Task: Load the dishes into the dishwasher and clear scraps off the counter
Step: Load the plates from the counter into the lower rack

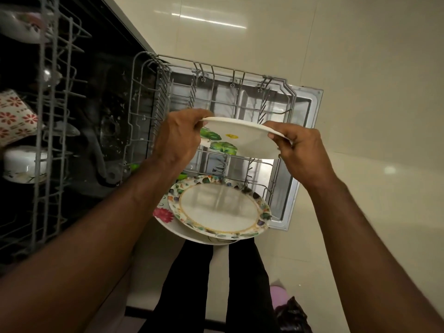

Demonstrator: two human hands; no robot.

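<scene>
Head view, looking straight down. White plate with green leaf print (236, 138) held in the air above the pulled-out lower rack (242, 92), tilted, underside with a small yellow sticker facing up toward the camera, rim running from upper left to lower right; near edge dropped lower than the far edge. Left hand (179, 138) gripping the plate's left rim, fingers curled over the edge, thumb side tucked behind and not readable. Right hand (299, 146) pinching the right rim, fingers bent together on top, thumb hidden beneath. Both forearms reaching in from the bottom corners, wrists bent inward toward each other.

Below the held plate, at the near end of the rack: plate with multicoloured leaf border (219, 207) leaning on a larger plate with pink flower (165, 216), most of that one covered; how they sit among the tines hard to make out. Patch of green (134, 167) beside the left forearm, too hidden to identify.

Upper rack (50, 116) at left, blurred and cut off by the frame, carrying a red-flowered cup (14, 118) and a white bowl (24, 164); another dish at the top-left corner only partly seen. Open dishwasher door (310, 109) under the lower rack. Dark trouser legs (192, 284) at bottom centre.
</scene>
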